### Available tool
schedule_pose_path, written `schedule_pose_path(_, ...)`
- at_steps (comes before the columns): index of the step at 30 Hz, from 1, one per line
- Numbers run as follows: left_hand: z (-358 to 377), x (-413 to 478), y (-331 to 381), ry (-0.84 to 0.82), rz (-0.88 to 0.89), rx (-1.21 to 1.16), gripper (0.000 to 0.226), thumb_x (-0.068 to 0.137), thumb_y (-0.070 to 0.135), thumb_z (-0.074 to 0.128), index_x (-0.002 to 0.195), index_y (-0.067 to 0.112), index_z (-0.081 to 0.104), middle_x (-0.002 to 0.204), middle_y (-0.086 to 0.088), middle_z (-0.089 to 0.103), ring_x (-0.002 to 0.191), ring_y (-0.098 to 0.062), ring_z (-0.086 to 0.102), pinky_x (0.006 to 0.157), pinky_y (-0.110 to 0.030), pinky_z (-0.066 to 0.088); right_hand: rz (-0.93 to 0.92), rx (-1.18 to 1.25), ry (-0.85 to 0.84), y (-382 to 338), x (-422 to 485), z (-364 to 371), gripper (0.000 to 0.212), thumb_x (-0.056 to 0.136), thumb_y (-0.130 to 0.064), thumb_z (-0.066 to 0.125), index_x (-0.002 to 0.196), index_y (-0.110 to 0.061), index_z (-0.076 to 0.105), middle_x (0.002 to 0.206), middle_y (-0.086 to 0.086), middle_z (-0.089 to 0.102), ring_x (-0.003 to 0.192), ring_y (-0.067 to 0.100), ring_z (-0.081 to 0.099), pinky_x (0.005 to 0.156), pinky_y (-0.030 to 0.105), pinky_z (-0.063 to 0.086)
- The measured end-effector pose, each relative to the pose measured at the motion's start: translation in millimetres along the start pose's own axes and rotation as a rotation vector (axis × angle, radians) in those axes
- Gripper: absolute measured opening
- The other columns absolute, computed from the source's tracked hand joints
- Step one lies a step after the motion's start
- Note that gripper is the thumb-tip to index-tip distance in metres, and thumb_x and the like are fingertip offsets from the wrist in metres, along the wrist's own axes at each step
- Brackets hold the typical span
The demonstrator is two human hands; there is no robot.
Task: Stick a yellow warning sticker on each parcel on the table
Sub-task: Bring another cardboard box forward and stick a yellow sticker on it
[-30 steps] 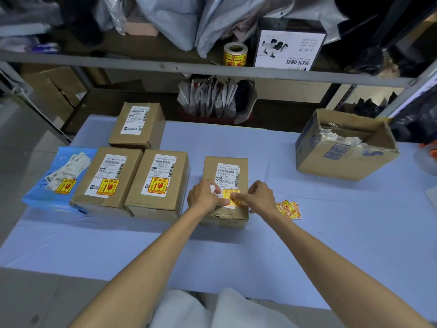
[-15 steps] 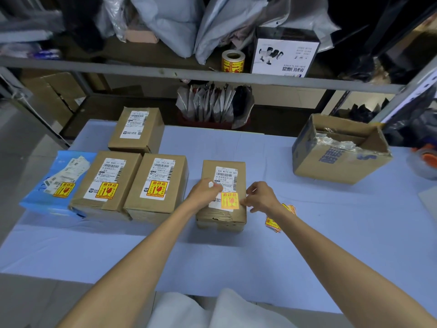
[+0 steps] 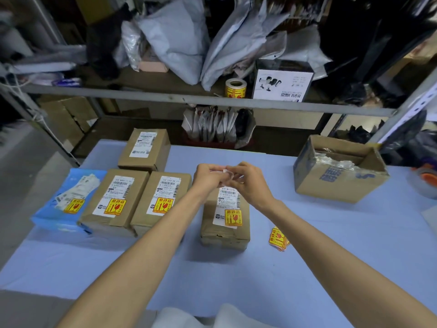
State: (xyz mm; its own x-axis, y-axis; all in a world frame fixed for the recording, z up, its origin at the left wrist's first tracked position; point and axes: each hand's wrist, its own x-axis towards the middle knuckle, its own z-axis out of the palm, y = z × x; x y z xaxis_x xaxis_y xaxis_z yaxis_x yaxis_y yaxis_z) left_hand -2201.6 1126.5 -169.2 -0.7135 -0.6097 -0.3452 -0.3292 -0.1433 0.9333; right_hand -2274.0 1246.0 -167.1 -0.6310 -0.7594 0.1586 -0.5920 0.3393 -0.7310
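Observation:
Both hands hover together above the far end of a brown parcel (image 3: 224,230) that bears a yellow warning sticker (image 3: 233,217). My left hand (image 3: 208,177) and my right hand (image 3: 248,183) pinch a small white scrap of paper (image 3: 225,171) between their fingertips. To the left lie two brown parcels (image 3: 113,202) (image 3: 158,202) and a blue parcel (image 3: 63,204), each with a yellow sticker. Behind them sits a brown parcel (image 3: 144,149) with only a white label. A small stack of loose yellow stickers (image 3: 278,239) lies on the table (image 3: 331,256) right of the near parcel.
An open cardboard box (image 3: 338,169) stands at the right. A roll of yellow stickers (image 3: 235,88) and a white product box (image 3: 281,81) sit on the shelf behind, among grey mailer bags. A tape roll (image 3: 425,181) is at the far right edge.
Both hands have lifted off the near parcel, leaving the yellow sticker stuck on it, and have come together above its far end holding a white scrap.

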Motion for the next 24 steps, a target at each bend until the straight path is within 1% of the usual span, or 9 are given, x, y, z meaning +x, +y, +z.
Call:
schedule_pose_path(3,-1.6,-2.3,2.9,-0.084,0.011,-0.048,0.024,0.083,-0.003,0.066,0.107,-0.004,0.066,0.1,-0.017,0.07,0.093,-0.025,0.069,0.08,-0.026,0.058,-0.131,-0.193,-0.01,1.8,0.8,-0.3,0.022,0.092,-0.016,0.063,0.111,-0.011,0.071,0.09,0.01,0.057,0.078,0.021,0.057,0.072,0.03,0.048)
schedule_pose_path(5,-1.4,-3.0,2.0,-0.122,0.007,-0.105,0.025,0.087,-0.004,0.061,0.112,-0.006,0.064,0.102,-0.016,0.069,0.095,-0.025,0.068,0.081,-0.023,0.057,-0.174,-0.285,-0.009,4.0,1.8,0.4,0.022,0.098,-0.017,0.053,0.106,-0.007,0.071,0.088,0.01,0.053,0.076,0.024,0.055,0.066,0.034,0.047)
schedule_pose_path(8,1.6,-3.2,-1.3,-0.104,0.003,-0.179,0.022,0.087,-0.006,0.06,0.109,-0.006,0.063,0.095,-0.014,0.068,0.084,-0.02,0.069,0.078,-0.019,0.057,-0.149,-0.299,0.02,4.7,5.7,1.4,0.021,0.097,-0.008,0.051,0.101,-0.005,0.071,0.082,0.01,0.052,0.073,0.026,0.054,0.06,0.033,0.042)
schedule_pose_path(10,2.5,-3.1,-3.3,-0.086,0.009,-0.167,0.016,0.086,-0.002,0.064,0.101,-0.005,0.067,0.087,-0.012,0.069,0.078,-0.016,0.069,0.075,-0.018,0.057,-0.125,-0.268,0.051,3.5,4.8,3.2,0.02,0.094,-0.003,0.053,0.1,-0.005,0.071,0.083,0.011,0.061,0.076,0.026,0.059,0.064,0.034,0.046)
schedule_pose_path(12,2.1,-1.9,-5.6,-0.06,0.02,-0.101,0.008,0.084,0.006,0.069,0.092,0.003,0.071,0.081,-0.01,0.07,0.076,-0.017,0.068,0.076,-0.022,0.057,-0.097,-0.204,0.083,2.9,0.9,5.1,0.013,0.093,-0.005,0.056,0.102,-0.003,0.066,0.082,0.012,0.068,0.076,0.026,0.064,0.068,0.038,0.052)
schedule_pose_path(15,1.9,-1.3,-5.4,-0.045,0.033,-0.072,0.003,0.083,0.008,0.071,0.085,0.009,0.072,0.078,-0.007,0.07,0.072,-0.015,0.067,0.074,-0.022,0.057,-0.04,-0.037,0.127,2.8,0.8,1.0,0.005,0.089,-0.003,0.063,0.094,-0.002,0.063,0.071,0.01,0.069,0.062,0.021,0.067,0.063,0.037,0.056)
schedule_pose_path(18,3.0,1.0,-2.2,-0.014,0.029,-0.133,0.005,0.083,0.004,0.07,0.086,0.008,0.071,0.084,-0.011,0.071,0.074,-0.019,0.069,0.076,-0.023,0.058,-0.004,0.045,0.148,2.2,6.9,-4.3,0.015,0.083,0.005,0.063,0.09,-0.002,0.074,0.075,0.01,0.074,0.064,0.016,0.069,0.068,0.031,0.059)
schedule_pose_path(21,1.5,3.4,2.4,0.018,0.036,-0.152,0.012,0.082,0.0,0.07,0.093,0.001,0.07,0.083,-0.014,0.07,0.073,-0.021,0.069,0.075,-0.023,0.059,0.014,0.076,0.06,2.3,9.4,-7.0,0.028,0.082,0.011,0.057,0.098,-0.003,0.075,0.082,0.013,0.075,0.072,0.015,0.072,0.073,0.025,0.059)
schedule_pose_path(24,2.6,1.6,4.5,-0.009,0.06,-0.131,0.011,0.081,0.0,0.07,0.092,0.0,0.071,0.083,-0.014,0.07,0.071,-0.02,0.068,0.073,-0.022,0.059,0.08,0.228,0.044,5.3,12.3,-11.8,0.019,0.085,0.009,0.06,0.096,-0.002,0.072,0.078,0.016,0.073,0.067,0.019,0.073,0.071,0.028,0.061)
